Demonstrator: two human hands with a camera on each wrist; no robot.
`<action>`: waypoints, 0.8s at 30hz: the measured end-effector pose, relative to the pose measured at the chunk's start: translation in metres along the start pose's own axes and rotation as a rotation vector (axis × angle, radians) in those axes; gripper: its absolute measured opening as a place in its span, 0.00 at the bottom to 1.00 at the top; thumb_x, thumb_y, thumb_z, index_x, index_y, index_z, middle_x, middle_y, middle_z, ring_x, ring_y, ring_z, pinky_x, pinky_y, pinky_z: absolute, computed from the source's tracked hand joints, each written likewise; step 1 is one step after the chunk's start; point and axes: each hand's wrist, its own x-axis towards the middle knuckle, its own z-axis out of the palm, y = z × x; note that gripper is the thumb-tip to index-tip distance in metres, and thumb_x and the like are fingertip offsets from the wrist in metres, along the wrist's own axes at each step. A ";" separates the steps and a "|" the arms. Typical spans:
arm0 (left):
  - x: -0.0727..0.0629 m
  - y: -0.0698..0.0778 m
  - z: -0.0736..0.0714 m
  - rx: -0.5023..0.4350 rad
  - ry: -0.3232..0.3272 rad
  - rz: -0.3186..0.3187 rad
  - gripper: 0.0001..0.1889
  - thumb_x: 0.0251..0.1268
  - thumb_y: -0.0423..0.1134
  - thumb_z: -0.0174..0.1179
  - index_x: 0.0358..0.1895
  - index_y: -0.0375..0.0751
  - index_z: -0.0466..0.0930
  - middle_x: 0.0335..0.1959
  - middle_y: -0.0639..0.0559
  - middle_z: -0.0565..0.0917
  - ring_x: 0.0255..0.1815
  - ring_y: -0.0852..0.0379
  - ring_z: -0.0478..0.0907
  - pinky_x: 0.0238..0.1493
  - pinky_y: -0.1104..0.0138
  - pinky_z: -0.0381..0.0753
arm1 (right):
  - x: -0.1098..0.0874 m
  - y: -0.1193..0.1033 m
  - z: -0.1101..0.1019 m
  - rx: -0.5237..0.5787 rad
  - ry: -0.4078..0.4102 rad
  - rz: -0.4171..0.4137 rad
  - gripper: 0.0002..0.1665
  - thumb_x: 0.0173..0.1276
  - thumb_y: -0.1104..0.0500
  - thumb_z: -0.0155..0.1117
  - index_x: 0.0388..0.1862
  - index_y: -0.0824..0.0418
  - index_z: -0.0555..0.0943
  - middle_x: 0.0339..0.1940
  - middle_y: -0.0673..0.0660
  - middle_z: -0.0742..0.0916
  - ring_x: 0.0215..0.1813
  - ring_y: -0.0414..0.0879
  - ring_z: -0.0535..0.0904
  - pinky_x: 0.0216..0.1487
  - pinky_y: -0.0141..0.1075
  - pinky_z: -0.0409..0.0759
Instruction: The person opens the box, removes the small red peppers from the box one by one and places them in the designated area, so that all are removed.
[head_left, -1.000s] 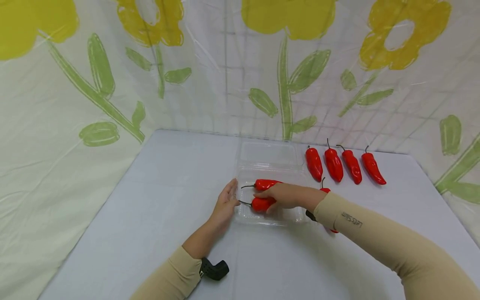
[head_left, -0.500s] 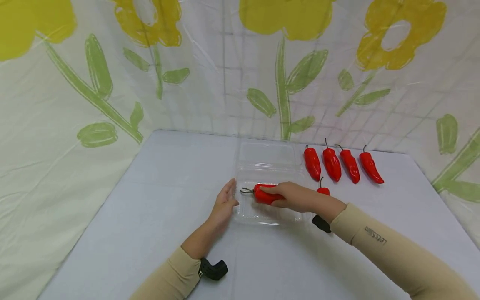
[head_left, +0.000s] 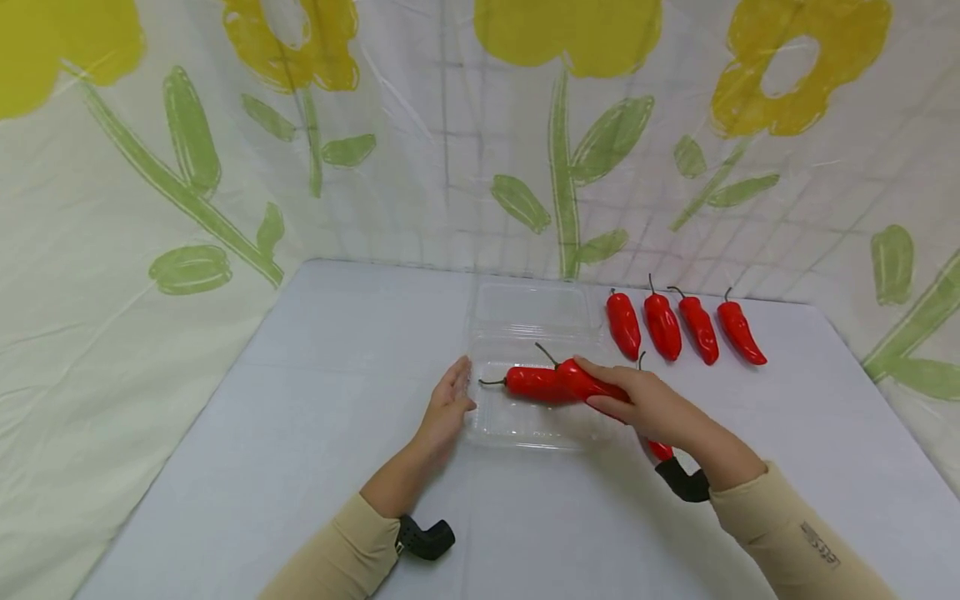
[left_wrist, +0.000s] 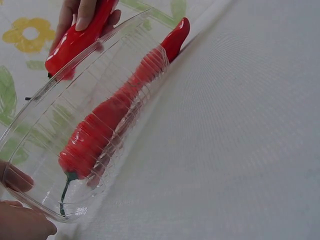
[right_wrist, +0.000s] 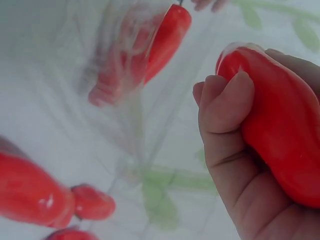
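Note:
A clear plastic clamshell container (head_left: 517,429) lies with its lid folded back. Inside it one red chili pepper (head_left: 534,383) lies lengthwise, stem to the left. My left hand (head_left: 444,410) rests against the container's left end, fingers along its wall; the left wrist view shows the fingertips (left_wrist: 17,177) by the rim. Raised above the container's right half, my right hand (head_left: 637,400) grips a second red chili pepper (head_left: 581,382), whose stem points up and left. In the right wrist view the fingers curl round that held pepper (right_wrist: 280,120).
Several red chili peppers (head_left: 663,327) stand in a row at the table's (head_left: 360,350) back right. Another pepper (head_left: 660,451) is partly hidden behind my right hand. A curtain with yellow flowers (head_left: 567,33) hangs behind the table.
My right hand has lifted its pepper off the container's floor and moved right, turning the stem upward. Two peppers lay inside before; one lies there now. My left hand stays put.

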 end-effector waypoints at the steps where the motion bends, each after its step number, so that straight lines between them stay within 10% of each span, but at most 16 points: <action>1: 0.000 0.000 0.000 -0.003 -0.001 0.002 0.38 0.52 0.19 0.38 0.72 0.36 0.48 0.75 0.41 0.50 0.76 0.46 0.43 0.74 0.54 0.44 | -0.003 0.003 -0.002 0.012 0.013 0.013 0.38 0.64 0.47 0.58 0.72 0.45 0.59 0.61 0.60 0.76 0.56 0.53 0.71 0.42 0.38 0.82; 24: 0.000 0.001 -0.001 -0.017 -0.028 0.004 0.39 0.51 0.19 0.38 0.73 0.35 0.45 0.75 0.41 0.48 0.77 0.46 0.41 0.75 0.54 0.42 | -0.043 0.063 0.002 0.147 0.247 0.274 0.42 0.68 0.41 0.50 0.75 0.47 0.46 0.63 0.70 0.69 0.57 0.62 0.67 0.41 0.43 0.84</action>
